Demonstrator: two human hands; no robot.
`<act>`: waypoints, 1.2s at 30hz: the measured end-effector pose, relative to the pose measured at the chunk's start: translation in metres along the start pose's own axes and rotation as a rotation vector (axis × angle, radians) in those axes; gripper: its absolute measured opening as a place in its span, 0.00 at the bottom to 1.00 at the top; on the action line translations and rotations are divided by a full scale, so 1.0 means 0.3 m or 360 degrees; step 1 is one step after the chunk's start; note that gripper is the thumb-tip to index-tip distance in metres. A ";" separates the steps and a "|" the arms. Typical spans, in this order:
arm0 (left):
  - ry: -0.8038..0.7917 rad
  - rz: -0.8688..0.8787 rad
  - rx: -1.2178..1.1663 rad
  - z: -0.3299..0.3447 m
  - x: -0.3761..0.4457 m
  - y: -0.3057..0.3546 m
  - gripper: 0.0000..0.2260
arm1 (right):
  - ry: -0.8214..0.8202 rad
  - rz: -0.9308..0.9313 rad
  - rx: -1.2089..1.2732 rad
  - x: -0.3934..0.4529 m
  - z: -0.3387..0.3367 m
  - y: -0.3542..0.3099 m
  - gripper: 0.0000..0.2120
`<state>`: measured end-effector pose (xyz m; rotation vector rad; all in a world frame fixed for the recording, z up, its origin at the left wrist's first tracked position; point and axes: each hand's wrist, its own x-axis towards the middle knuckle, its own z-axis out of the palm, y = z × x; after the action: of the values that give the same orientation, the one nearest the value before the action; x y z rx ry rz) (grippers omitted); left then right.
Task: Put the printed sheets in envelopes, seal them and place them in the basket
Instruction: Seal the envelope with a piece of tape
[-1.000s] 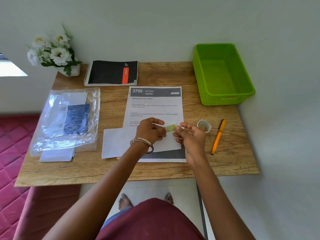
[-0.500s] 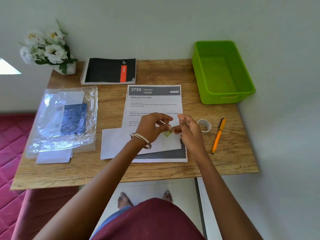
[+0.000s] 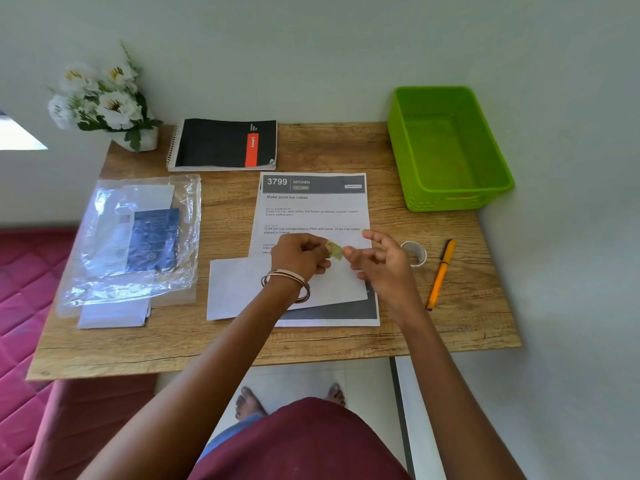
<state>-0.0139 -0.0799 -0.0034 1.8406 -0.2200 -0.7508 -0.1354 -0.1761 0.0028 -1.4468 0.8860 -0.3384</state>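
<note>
Envelope (image 3: pixel 242 289), white, one item: we find it flat on the bench (image 3: pixel 346 344), directly beneath both sets of fingers, overlapping the lower part of the printed sheet (image 3: pixel 313 216). We judge it light, thin and limp, apt to slide on the paper under it; best held by an edge or pinned flat with a palm while sealing.

Tape piece (image 3: pixel 335 250), small, pale yellow-green: we hold it in the air just above the envelope. The left hand (image 3: pixel 299 256) pinches one end with curled fingers. The right hand (image 3: pixel 379 261) meets the other end at a fingertip, its remaining fingers loosely spread; whether it truly grips we cannot tell. We judge the piece sticky and flimsy, liable to curl onto itself, so it wants holding by its ends only.

Tape roll (image 3: pixel 414 252): just beyond the right fingers. Orange pen (image 3: pixel 440 273): farther out on the same side.

Green basket (image 3: pixel 485 188): well beyond the right fingers; we see nothing lying in it.
</note>
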 end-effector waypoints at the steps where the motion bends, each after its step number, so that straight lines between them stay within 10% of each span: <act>1: 0.0012 -0.0075 -0.0100 0.007 -0.006 0.002 0.03 | 0.0012 -0.0010 0.0014 -0.003 0.010 0.011 0.29; 13: -0.0028 -0.0173 0.0073 0.059 -0.002 -0.008 0.02 | 0.0236 0.0014 -0.0017 0.049 0.017 0.068 0.04; 36: 0.0232 0.0351 0.0668 0.102 0.007 -0.108 0.10 | 0.0378 -0.0089 -0.0368 0.079 0.033 0.095 0.08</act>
<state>-0.0366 -0.0917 -0.0399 2.2111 -0.5070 -0.4345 -0.1217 -0.1813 -0.0327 -1.6703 1.1054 -0.4690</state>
